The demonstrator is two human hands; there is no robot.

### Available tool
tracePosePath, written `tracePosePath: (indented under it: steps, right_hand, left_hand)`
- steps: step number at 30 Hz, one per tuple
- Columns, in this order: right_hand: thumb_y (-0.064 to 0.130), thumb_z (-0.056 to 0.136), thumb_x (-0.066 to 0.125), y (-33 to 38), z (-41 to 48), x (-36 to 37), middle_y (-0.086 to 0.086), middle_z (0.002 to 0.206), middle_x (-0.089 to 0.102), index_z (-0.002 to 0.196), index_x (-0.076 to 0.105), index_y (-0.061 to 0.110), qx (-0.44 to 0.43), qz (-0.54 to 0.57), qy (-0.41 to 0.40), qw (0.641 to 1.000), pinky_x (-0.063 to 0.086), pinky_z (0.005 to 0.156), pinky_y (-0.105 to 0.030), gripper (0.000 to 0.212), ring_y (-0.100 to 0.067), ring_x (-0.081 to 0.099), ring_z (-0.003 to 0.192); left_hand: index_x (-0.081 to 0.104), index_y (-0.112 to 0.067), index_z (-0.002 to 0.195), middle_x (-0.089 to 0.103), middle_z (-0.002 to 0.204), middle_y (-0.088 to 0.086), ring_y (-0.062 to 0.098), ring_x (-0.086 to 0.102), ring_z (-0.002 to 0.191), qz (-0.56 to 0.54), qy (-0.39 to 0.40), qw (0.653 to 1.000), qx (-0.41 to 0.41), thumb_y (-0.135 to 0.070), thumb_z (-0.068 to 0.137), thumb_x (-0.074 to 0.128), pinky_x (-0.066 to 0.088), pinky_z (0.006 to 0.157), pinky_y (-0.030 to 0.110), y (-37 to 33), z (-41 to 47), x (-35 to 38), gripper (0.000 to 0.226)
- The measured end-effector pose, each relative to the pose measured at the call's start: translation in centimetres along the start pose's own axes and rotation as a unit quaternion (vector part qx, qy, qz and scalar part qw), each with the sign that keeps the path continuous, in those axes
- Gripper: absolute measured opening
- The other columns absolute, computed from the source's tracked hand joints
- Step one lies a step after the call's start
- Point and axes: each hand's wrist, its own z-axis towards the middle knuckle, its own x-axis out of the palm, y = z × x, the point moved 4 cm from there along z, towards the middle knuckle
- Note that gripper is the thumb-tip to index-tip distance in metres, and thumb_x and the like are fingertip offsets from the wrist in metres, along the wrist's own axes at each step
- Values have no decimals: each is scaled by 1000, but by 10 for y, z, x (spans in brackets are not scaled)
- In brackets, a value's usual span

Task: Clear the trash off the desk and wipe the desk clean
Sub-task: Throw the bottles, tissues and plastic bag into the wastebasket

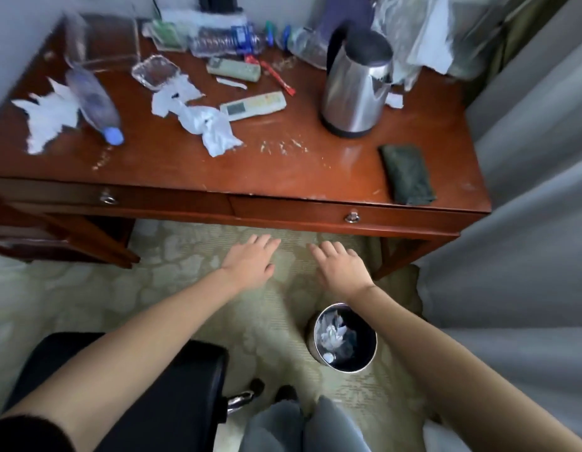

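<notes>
The red-brown wooden desk [192, 164] carries trash: crumpled white tissues [205, 120] in the middle, torn white paper [46, 114] at the left, an empty plastic bottle [94, 102] lying on its side, a clear plastic tray [156, 71] and a red wrapper [278, 76]. Crumbs [283, 146] dot the front middle. A dark green folded cloth [407, 172] lies at the front right corner. My left hand [250, 259] and my right hand [340, 262] hover palm down, fingers straight and empty, below the desk's front edge. A round bin [343, 337] with paper inside stands on the carpet under my right forearm.
A steel kettle [356, 86] stands at the right. Two remotes [253, 106] [234, 69] lie mid-desk. A second bottle [224, 42], plastic bags [413, 37] and an acrylic stand [103, 40] line the back. A black chair [172, 386] is at lower left; grey curtain [527, 223] hangs right.
</notes>
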Motion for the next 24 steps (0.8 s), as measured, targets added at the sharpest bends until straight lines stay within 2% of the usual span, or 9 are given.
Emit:
tracePosePath:
  steps: [5, 11, 16, 18, 20, 21, 24]
  right_hand:
    - [27, 59, 79, 10, 54, -37, -5, 91, 63, 117, 61, 13, -4, 30, -57, 998, 52, 55, -32, 63, -24, 62, 77]
    - [28, 68, 72, 11, 124, -51, -2, 93, 62, 121, 52, 17, -58, 23, -161, 985, 50, 57, -29, 57, -22, 60, 75]
    - [28, 72, 72, 3, 190, -55, -2, 95, 63, 122, 49, 17, -74, 13, -183, 980, 50, 57, -30, 56, -22, 60, 74]
    - [30, 78, 62, -2, 220, -59, -2, 97, 64, 122, 48, 17, -67, 9, -180, 981, 51, 58, -30, 48, -22, 61, 76]
    - [32, 82, 43, -4, 249, -61, -2, 99, 64, 122, 47, 18, -62, 9, -168, 984, 53, 63, -32, 43, -23, 62, 80]
    - [32, 82, 42, -4, 263, -63, -3, 100, 64, 123, 47, 18, -62, 11, -161, 985, 53, 65, -34, 43, -23, 62, 81]
    - [32, 72, 69, -5, 309, -72, -4, 102, 65, 120, 53, 16, -62, 15, -152, 986, 52, 66, -34, 54, -25, 63, 84]
  left_hand:
    - [18, -19, 148, 28, 150, 2, 21, 33, 131, -5, -48, 999, -18, -38, 94, 37, 40, 95, 38, 44, 9, -40, 60]
    - [27, -20, 146, 35, 146, -2, 18, 41, 126, -15, -96, 995, 9, -37, 93, 42, 42, 91, 34, 102, 47, -67, 58]
    - [27, -21, 146, 33, 148, -4, 15, 37, 130, -49, -89, 995, 8, -37, 94, 41, 40, 97, 32, 158, 88, -87, 56]
    - [34, -20, 143, 39, 145, -2, 17, 42, 127, -41, -92, 995, 15, -36, 92, 44, 43, 94, 35, 181, 104, -94, 55]
    - [48, -19, 133, 53, 132, 2, 21, 55, 114, -36, -100, 994, 30, -35, 85, 46, 50, 83, 36, 201, 119, -103, 51]
    - [54, -19, 128, 58, 126, 2, 20, 59, 108, -31, -99, 994, 33, -37, 82, 42, 52, 80, 35, 211, 127, -106, 51]
    - [59, -20, 120, 60, 124, 1, 19, 61, 106, -1, -93, 994, 60, -42, 78, 38, 52, 81, 34, 237, 155, -116, 52]
